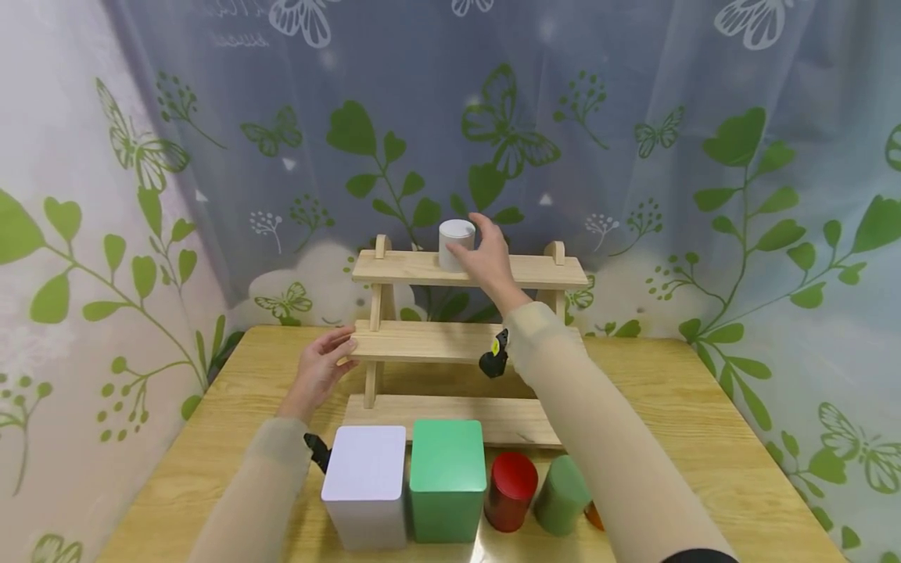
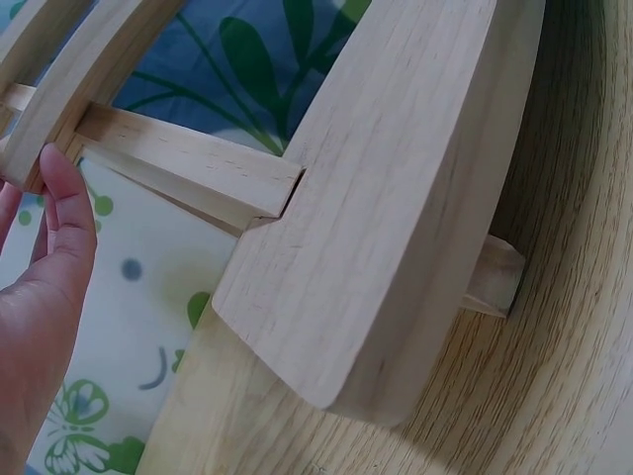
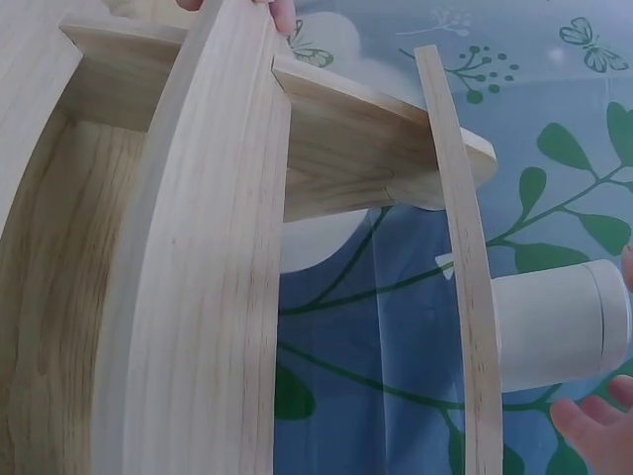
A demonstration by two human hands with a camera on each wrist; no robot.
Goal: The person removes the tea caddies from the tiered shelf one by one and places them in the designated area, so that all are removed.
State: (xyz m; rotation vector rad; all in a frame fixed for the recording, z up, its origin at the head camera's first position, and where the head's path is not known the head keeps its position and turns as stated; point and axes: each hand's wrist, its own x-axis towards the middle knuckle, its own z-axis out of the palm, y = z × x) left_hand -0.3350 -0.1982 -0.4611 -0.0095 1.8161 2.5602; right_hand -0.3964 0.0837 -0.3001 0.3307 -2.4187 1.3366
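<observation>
A white cylindrical canister [image 1: 456,245] stands upright on the top board of a three-tier wooden display shelf [image 1: 422,342]. My right hand [image 1: 487,254] is beside the canister, thumb and fingers spread around its right side. In the right wrist view, a small gap shows between the thumb and the canister [image 3: 554,325]; most of the hand is out of frame. At the middle board's left end, my left hand [image 1: 325,371] pinches the wood. The left wrist view shows the thumb of that hand [image 2: 45,267] against the board's end [image 2: 59,109].
In front of the shelf stand a white box [image 1: 366,485], a green box [image 1: 447,481], a red canister [image 1: 510,491] and a green canister [image 1: 561,496]. An orange item [image 1: 594,516] is partly hidden by my right sleeve. A patterned curtain [image 1: 619,62] hangs behind the wooden table [image 1: 232,407].
</observation>
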